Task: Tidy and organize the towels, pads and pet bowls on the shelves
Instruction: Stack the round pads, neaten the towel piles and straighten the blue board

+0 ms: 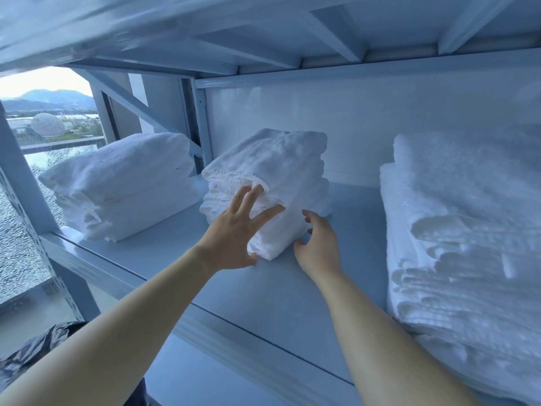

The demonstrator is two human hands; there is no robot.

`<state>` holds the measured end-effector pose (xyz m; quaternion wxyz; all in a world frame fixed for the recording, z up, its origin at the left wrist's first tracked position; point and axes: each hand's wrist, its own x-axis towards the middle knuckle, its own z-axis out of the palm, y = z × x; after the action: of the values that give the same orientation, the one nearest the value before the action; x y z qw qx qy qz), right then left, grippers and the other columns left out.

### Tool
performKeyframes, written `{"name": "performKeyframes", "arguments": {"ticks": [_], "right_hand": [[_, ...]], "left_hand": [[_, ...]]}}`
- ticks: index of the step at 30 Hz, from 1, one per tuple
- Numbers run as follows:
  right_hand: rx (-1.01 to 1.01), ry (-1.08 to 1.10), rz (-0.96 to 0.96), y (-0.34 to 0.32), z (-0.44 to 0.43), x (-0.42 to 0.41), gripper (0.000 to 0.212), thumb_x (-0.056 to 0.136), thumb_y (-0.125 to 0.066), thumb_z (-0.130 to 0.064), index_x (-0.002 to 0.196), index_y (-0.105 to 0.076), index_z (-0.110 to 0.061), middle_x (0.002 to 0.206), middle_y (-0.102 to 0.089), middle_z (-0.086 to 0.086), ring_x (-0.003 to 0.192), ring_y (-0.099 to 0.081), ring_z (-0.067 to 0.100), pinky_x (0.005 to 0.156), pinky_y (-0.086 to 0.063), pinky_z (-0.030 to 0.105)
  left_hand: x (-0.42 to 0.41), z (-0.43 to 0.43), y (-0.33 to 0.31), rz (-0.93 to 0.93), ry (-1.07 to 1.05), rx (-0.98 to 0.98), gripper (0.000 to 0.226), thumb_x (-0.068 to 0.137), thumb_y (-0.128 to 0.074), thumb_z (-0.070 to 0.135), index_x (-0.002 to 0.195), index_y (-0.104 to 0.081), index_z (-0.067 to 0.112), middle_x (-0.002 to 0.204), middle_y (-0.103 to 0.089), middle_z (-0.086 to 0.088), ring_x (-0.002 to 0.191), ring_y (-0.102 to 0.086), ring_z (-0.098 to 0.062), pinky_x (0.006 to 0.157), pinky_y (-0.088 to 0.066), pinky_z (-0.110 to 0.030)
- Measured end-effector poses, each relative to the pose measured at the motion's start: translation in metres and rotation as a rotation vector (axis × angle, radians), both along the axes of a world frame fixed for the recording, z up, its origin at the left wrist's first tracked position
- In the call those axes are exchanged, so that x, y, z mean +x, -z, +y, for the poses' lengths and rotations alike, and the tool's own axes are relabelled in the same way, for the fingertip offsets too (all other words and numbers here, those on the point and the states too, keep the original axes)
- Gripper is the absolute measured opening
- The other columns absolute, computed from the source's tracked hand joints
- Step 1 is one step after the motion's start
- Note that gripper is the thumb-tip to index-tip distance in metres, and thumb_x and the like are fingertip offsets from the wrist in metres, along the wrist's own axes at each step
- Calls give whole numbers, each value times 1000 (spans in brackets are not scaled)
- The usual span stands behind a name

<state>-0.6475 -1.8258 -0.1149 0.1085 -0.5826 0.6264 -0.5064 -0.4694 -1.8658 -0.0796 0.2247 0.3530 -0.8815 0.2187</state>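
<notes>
A stack of folded white towels stands in the middle of the grey metal shelf. My left hand presses flat against the stack's near left face, fingers spread and straight. My right hand sits at the stack's near right corner; its fingers curve loosely against the lower towels, thumb toward the bottom edge. A wider pile of white towels lies at the left end of the shelf. A tall, large pile of white towels fills the right side.
The shelf above hangs low over the stacks. An upright post and the white back wall stand behind the middle stack. A window is at left, a dark plastic bag below it.
</notes>
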Motion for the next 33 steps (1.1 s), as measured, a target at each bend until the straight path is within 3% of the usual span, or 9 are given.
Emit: {"name": "performKeyframes", "arguments": {"ticks": [6,12,17,21,25,30,33], "right_hand": [[21,12,-1,0,0,1,57,81,-62,-10,134,-43,-17,133,-49,2,116,-50,18,94,-39,24],[16,20,7,1,-2,0,58,81,-67,-15,134,-43,-18,132,-49,1,114,-51,19,93,-41,27],[-11,27,21,1,-4,-1,65,80,-70,-17,137,-39,-19,136,-45,1,119,-49,19,95,-38,25],[21,15,100,-9,-10,-4,81,82,-68,-17,146,-20,-28,152,-22,3,133,-33,16,97,-28,18],[70,-60,120,-17,-14,1,99,76,-74,-24,146,-6,-38,157,-5,3,142,-15,17,106,-25,27],[7,-174,142,-16,-18,19,105,72,-78,-29,148,-4,-34,155,-17,-2,142,-13,12,111,-19,28],[-11,-267,121,-19,-15,26,106,69,-80,-30,148,-9,-32,151,-26,-4,139,-23,16,110,-31,40]], "left_hand": [[-10,-1,1,4,-29,-96,101,40,-87,33,132,-46,36,132,-31,-15,124,-30,-34,55,-51,-28],[-22,-11,3,-21,-114,-136,116,28,-91,19,131,-39,33,133,-30,-20,123,-39,-43,81,-52,-41],[-19,-19,3,32,-72,-185,87,38,-75,0,114,-46,29,119,-31,-15,108,-40,-37,60,-50,-33],[-8,-18,-2,30,-65,-189,75,43,-68,0,108,-48,30,115,-34,-13,105,-40,-36,51,-33,-24],[19,-13,1,43,-40,-186,70,49,-67,-1,108,-48,31,115,-34,-12,109,-41,-38,44,-36,-24],[43,6,6,60,-65,-163,67,53,-72,3,110,-49,31,117,-34,-14,111,-41,-40,45,-47,-29],[54,19,6,67,-75,-180,64,54,-71,5,109,-51,30,116,-34,-14,108,-41,-39,48,-44,-28]]}}
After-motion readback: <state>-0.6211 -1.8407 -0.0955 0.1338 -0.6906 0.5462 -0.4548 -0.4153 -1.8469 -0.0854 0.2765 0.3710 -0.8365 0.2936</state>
